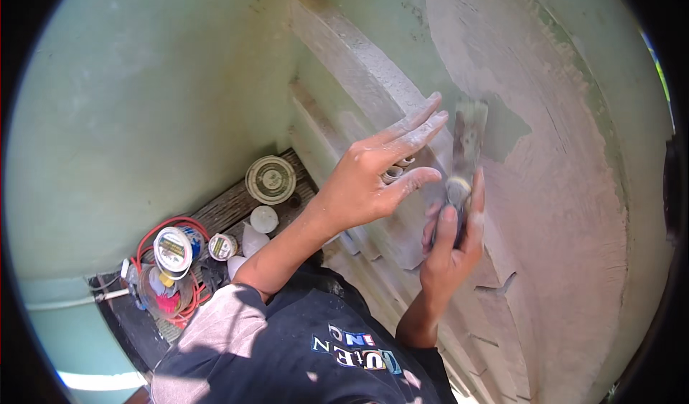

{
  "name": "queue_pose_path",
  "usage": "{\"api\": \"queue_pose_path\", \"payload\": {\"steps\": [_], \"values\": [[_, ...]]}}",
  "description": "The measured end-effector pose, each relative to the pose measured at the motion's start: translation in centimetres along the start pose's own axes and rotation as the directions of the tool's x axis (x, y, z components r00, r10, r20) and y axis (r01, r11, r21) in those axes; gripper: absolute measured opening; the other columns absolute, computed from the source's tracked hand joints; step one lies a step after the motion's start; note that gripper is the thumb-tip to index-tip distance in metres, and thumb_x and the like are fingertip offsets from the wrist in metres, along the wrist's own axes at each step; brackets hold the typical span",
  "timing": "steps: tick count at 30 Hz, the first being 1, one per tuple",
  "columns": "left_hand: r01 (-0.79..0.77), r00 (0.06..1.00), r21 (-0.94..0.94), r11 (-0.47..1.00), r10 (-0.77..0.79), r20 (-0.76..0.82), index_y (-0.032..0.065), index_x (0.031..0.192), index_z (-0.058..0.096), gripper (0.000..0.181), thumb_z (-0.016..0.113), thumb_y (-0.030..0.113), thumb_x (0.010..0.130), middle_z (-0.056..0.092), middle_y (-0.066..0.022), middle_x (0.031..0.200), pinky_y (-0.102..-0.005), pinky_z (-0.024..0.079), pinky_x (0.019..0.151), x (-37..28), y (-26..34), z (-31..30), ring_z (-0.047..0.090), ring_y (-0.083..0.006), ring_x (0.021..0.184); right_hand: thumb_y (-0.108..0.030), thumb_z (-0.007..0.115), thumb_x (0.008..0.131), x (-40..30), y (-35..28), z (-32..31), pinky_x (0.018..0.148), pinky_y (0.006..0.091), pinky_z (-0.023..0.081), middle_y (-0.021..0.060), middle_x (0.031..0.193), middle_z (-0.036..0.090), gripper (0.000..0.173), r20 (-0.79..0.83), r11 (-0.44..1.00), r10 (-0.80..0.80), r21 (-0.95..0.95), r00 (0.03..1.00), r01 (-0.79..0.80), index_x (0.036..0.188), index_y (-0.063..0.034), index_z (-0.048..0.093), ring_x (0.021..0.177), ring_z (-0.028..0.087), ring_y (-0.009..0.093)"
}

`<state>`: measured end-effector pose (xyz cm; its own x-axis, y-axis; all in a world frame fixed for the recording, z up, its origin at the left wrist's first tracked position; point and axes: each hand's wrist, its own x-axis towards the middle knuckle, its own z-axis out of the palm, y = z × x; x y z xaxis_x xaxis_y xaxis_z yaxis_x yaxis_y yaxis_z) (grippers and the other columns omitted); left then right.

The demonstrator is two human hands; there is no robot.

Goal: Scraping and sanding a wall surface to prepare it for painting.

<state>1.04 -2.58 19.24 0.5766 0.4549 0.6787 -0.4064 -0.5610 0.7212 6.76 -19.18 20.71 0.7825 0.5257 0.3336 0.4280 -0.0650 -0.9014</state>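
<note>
My right hand [452, 242] grips the dark handle of a flat putty knife [471, 132], its smeared blade pointing up over the wall and its tip blurred. To its left, my left hand [377, 167] is raised, with white-dusted index and middle fingers extended and the thumb apart. Small rounded shapes show beneath its palm; whether they are curled fingertips or something held is unclear. Around the hands, a green wall [517, 121] carries a broad, pinkish-grey skim coat [570, 188]. Long raised ledges [371, 59] run diagonally behind the left hand.
At lower left, a dark wooden board [229, 213] bears a lidded tub [271, 180], a small white-lidded container [264, 219], a white bucket [173, 249], a coiled red hose or cable [142, 240] and a clear container of coloured items [166, 296]. A pale pipe [64, 303] meets the board's corner.
</note>
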Motion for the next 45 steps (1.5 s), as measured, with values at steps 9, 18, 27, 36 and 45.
{"api": "queue_pose_path", "payload": {"steps": [9,18,27,36,45], "values": [[0.074,0.984,-0.035,0.997,-0.068,0.162,0.0139,0.156,0.051,0.068,0.073,0.009,0.091,0.043,-0.0119,0.166,-0.0421,0.051,0.108,3.5,-1.9,-1.5,0.058,-0.0376,0.136,-0.009,0.051,0.107,3.5,0.6,4.3,0.055,0.0187,0.030,-0.0047,0.080,0.054,0.055,-0.095,0.942,-0.189,-0.299,0.977,0.153,0.161,-0.0028,0.042,0.061,0.039,0.002],[0.051,0.962,-0.067,0.996,-0.031,0.272,0.0140,0.156,0.052,0.069,0.069,0.003,0.090,0.043,-0.0115,0.165,-0.0425,0.052,0.107,5.8,-3.0,-4.2,0.057,-0.0385,0.137,-0.010,0.049,0.108,3.7,0.1,9.1,0.055,0.0177,0.027,-0.0070,0.075,0.053,0.055,-0.290,0.921,-0.249,-0.366,0.924,0.133,0.160,0.0029,0.040,0.061,0.039,0.001],[0.021,0.949,-0.070,0.997,0.002,0.316,0.0132,0.151,0.058,0.065,0.070,0.002,0.088,0.047,-0.0122,0.162,-0.0409,0.055,0.104,6.8,-3.5,-5.4,0.059,-0.0382,0.135,-0.013,0.051,0.108,3.7,-2.7,11.1,0.058,0.0184,0.035,-0.0023,0.079,0.056,0.062,-0.329,0.999,0.033,-0.016,0.944,-0.041,0.164,0.0048,0.028,0.065,0.045,0.003],[-0.026,0.958,-0.055,0.998,0.041,0.285,0.0135,0.151,0.058,0.066,0.073,0.004,0.088,0.050,-0.0107,0.161,-0.0411,0.055,0.104,7.1,-3.7,-5.3,0.061,-0.0371,0.133,-0.015,0.051,0.108,3.9,-2.7,11.6,0.056,0.0187,0.035,-0.0022,0.080,0.057,0.064,-0.365,0.998,0.060,0.027,0.929,-0.054,0.165,0.0023,0.027,0.063,0.043,0.003],[-0.034,0.963,-0.071,0.997,0.052,0.266,0.0150,0.150,0.060,0.066,0.074,0.002,0.086,0.052,-0.0110,0.159,-0.0407,0.055,0.103,7.4,-3.7,-5.2,0.061,-0.0374,0.132,-0.016,0.052,0.108,4.1,-3.3,11.9,0.056,0.0184,0.034,-0.0023,0.082,0.057,0.064,-0.373,0.996,0.076,0.071,0.925,-0.053,0.165,0.0021,0.027,0.064,0.042,0.003]]}}
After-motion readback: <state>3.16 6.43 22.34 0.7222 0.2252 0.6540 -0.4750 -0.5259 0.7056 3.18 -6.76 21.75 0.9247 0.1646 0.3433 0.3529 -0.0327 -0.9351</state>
